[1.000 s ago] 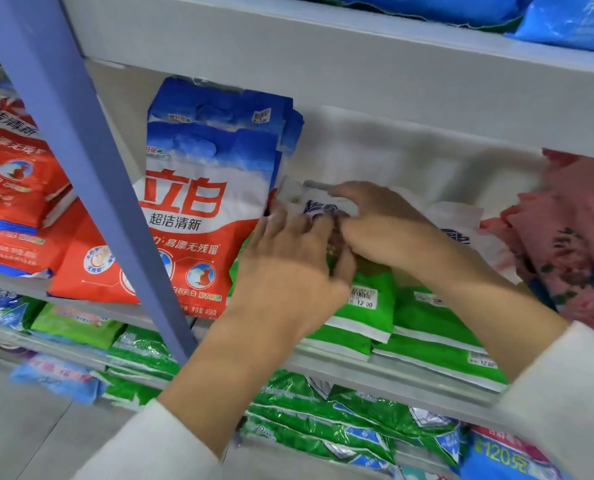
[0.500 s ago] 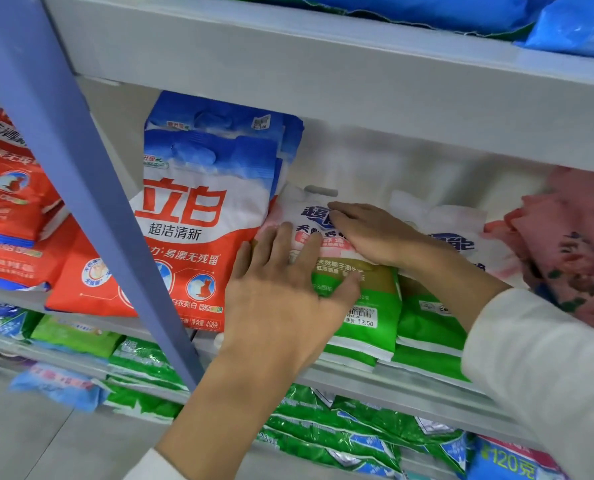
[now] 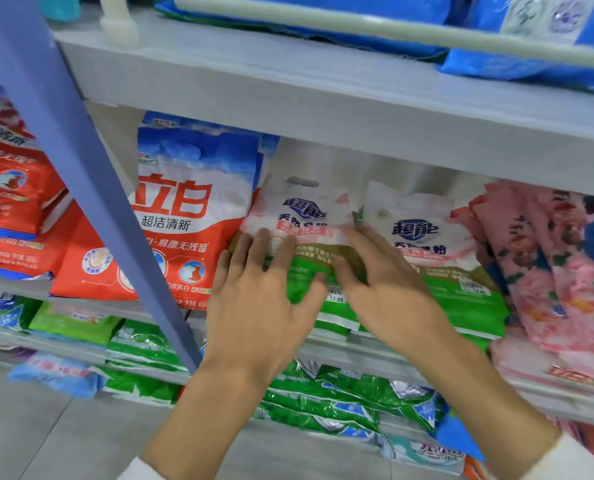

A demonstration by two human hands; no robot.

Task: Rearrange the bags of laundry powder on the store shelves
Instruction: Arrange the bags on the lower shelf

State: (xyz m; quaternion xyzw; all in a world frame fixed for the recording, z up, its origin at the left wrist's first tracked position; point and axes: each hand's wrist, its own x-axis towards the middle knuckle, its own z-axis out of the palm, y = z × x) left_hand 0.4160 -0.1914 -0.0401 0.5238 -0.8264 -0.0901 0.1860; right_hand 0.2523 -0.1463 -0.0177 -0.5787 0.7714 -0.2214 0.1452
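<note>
A white-and-green laundry powder bag (image 3: 306, 216) leans upright on the middle shelf (image 3: 344, 351). My left hand (image 3: 261, 299) lies flat against its lower left front, fingers straight. My right hand (image 3: 382, 289) presses its right side with straight fingers, thumb near the price sticker. A second white-and-green bag (image 3: 437, 258) stands just to the right, partly behind my right hand. A large red, white and blue bag (image 3: 184, 216) stands to the left, touching the first bag.
A blue shelf post (image 3: 91, 188) slants across the left. Pink flowered bags (image 3: 552, 265) crowd the right end. Red bags (image 3: 8, 195) are stacked far left. Blue bags (image 3: 496, 36) lie on the top shelf, green packets (image 3: 340, 396) on the lower one.
Both hands slid down from the bag's top edge to its front and flattened out. The bag now stands straighter, with its printed top uncovered. The view moved closer.
</note>
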